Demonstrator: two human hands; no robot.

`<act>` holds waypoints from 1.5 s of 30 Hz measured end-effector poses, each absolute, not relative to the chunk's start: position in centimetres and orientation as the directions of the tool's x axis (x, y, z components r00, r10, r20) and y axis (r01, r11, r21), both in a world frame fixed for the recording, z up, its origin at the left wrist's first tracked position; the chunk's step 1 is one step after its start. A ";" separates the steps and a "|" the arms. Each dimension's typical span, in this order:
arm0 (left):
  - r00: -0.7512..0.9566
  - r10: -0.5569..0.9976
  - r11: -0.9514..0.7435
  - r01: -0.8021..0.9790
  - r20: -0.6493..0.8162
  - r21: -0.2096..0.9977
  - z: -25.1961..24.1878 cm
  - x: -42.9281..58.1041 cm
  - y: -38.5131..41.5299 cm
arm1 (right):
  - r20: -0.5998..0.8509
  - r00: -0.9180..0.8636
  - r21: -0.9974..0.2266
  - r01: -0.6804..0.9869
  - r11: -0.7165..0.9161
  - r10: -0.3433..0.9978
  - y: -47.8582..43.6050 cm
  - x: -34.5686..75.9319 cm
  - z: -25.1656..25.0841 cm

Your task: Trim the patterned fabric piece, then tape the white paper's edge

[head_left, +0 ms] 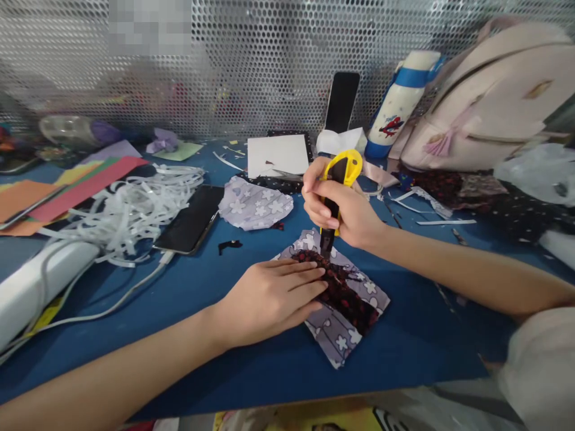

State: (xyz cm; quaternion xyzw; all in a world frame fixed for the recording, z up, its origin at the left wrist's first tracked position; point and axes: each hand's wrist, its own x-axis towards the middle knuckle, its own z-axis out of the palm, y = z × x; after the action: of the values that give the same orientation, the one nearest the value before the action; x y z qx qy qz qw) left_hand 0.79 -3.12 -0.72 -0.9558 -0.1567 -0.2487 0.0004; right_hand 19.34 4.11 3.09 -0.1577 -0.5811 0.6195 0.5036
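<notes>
My right hand [339, 206] is wrapped round a yellow and black utility knife [345, 167]. The knife points down, its tip at the dark red-patterned fabric strip [354, 299]; whether the blade cuts into it I cannot tell. That strip lies across a grey-lilac fabric piece [339, 344] with white flowers. With fingers stretched out flat, my left hand [281, 293] rests on the strip and covers its left part. Just beyond is a rounded lilac flowered fabric piece [256, 203], and a small black scrap [229, 245] lies to the left.
Shredded white paper strips [148, 203], a black phone [191, 218] with a cable, and coloured paper [90, 188] occupy the left. At the back are a white card [278, 155], an upright phone [342, 100], a bottle [399, 105] and a pink backpack [498, 96]. A perforated metal panel [260, 60] stands behind.
</notes>
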 end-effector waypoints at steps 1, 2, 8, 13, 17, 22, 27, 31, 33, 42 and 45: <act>0.825 0.300 -0.951 0.300 0.478 0.078 -0.8 0.8 -3.1 | 0.369 -0.455 -0.888 -0.431 0.163 0.810 4.1 19.1 3.1; 0.823 0.300 -0.950 0.301 0.483 0.077 -0.8 0.8 -3.1 | 0.348 -0.458 -0.896 -0.419 0.147 0.818 4.1 18.9 3.2; 0.820 0.293 -0.952 0.298 0.492 0.070 -0.9 0.9 -3.2 | 0.322 -0.430 -0.932 -0.301 0.202 0.843 3.3 17.1 3.1; 0.820 0.284 -0.954 0.294 0.497 0.060 -1.1 0.9 -3.3 | 0.271 -0.517 -0.961 -0.189 0.200 0.812 3.8 15.5 2.6; 0.814 0.297 -0.953 0.288 0.499 0.097 -1.2 0.8 -3.3 | 0.305 -0.476 -0.944 -0.263 0.198 0.825 3.6 16.2 2.6; 0.821 0.329 -0.944 0.295 0.467 0.147 -1.0 0.7 -3.3 | 0.400 -0.404 -0.896 -0.361 0.258 0.823 2.3 17.9 2.7; 0.825 0.343 -0.939 0.297 0.450 0.171 -0.9 0.6 -3.2 | 0.379 -0.434 -0.897 -0.390 0.209 0.817 2.5 18.8 3.4; 0.821 0.330 -0.944 0.287 0.465 0.162 -1.0 0.5 -3.1 | 0.345 -0.530 -0.911 -0.387 0.142 0.774 3.1 19.7 4.3; 0.822 0.330 -0.944 0.287 0.464 0.164 -1.0 0.4 -3.1 | 0.339 -0.590 -0.918 -0.377 0.121 0.733 3.2 20.0 4.5; 0.833 0.340 -0.940 0.292 0.436 0.176 -0.8 0.4 -3.0 | 0.324 -0.693 -0.919 -0.393 0.039 0.643 3.2 19.9 3.7; 0.833 0.340 -0.940 0.291 0.437 0.176 -0.7 0.4 -3.0 | 0.311 -0.719 -0.922 -0.388 0.012 0.622 3.1 19.8 3.6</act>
State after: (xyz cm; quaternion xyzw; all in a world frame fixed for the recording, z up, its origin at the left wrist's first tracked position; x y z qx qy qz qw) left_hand 0.45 -2.98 -0.74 -0.9560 -0.1648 -0.2372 -0.0513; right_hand 19.82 3.14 3.63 -0.0955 -0.6120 0.6963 0.3627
